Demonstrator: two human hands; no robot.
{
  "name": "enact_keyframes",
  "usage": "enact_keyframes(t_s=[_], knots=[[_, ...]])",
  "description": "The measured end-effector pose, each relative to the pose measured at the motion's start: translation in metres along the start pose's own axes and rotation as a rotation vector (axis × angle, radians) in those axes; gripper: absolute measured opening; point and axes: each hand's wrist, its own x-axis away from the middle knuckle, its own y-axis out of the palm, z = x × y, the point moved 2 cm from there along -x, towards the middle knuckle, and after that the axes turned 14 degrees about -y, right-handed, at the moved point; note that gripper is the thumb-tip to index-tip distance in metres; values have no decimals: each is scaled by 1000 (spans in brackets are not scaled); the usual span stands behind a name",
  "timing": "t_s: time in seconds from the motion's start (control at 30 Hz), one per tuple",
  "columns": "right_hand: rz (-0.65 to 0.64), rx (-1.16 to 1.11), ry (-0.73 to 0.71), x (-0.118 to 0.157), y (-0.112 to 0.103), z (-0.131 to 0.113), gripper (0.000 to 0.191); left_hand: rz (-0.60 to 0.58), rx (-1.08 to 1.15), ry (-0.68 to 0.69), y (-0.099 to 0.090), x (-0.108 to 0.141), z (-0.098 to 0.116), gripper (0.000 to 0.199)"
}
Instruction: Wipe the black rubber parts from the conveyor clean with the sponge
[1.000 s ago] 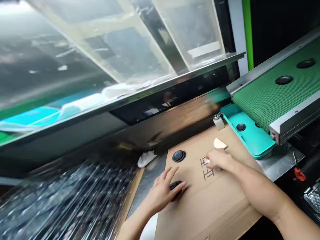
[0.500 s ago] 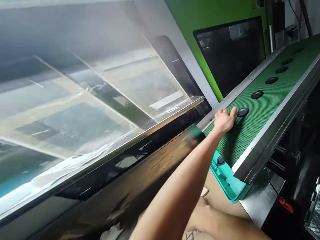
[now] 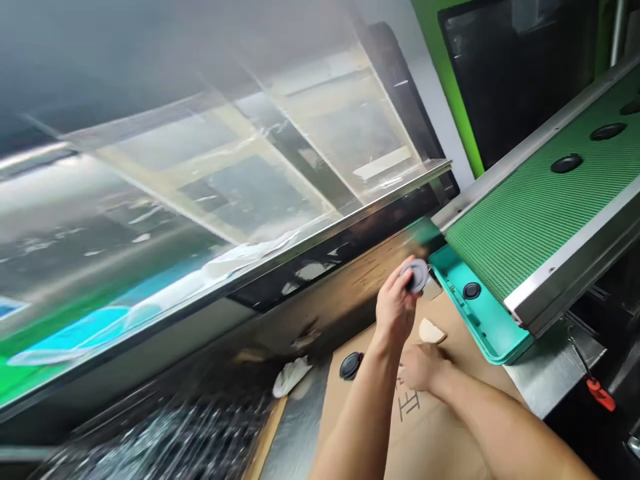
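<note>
A round dark disc with a greyish face (image 3: 416,276) is held in the fingers of my left hand (image 3: 396,303), raised above brown cardboard (image 3: 450,427). My right hand (image 3: 421,365) is low over the cardboard beside a pale, half-round piece (image 3: 431,331); its fingers are partly hidden and blurred. Another black disc (image 3: 351,366) lies on the cardboard, left of my left forearm. One more black disc (image 3: 471,291) sits in the teal tray (image 3: 500,355) at the belt's lower end.
Black discs (image 3: 567,163) lie on the green conveyor belt (image 3: 530,213), which has metal side rails. A transparent machine cover (image 3: 250,180) spans the left. A red-handled tool (image 3: 600,395) hangs at right. A white cloth (image 3: 291,377) lies near the cardboard.
My left hand has come back from the belt to above the cardboard and now holds a disc. The view has shifted, showing more cardboard and my right hand.
</note>
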Motion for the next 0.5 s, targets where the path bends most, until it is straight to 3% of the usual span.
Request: enact_keyframes(t_s=[0.1, 0.13, 0.2, 0.27, 0.33, 0.5], knots=[[-29, 55, -22, 0, -4, -3, 16, 314, 299, -205, -118, 23, -36, 13], [-10, 71, -18, 0, -7, -4, 18, 353, 367, -224, -145, 30, -49, 9], [48, 86, 5, 0, -13, -6, 22, 375, 430, -244, -180, 39, -75, 8], [114, 76, 29, 1, -19, -7, 24, 372, 439, -226, -189, 45, -97, 10], [193, 52, 29, 2, -23, -7, 22, 350, 445, -215, -184, 48, -111, 10], [280, 64, -72, -3, -21, -8, 22, 131, 639, -298, -169, 49, -116, 26]])
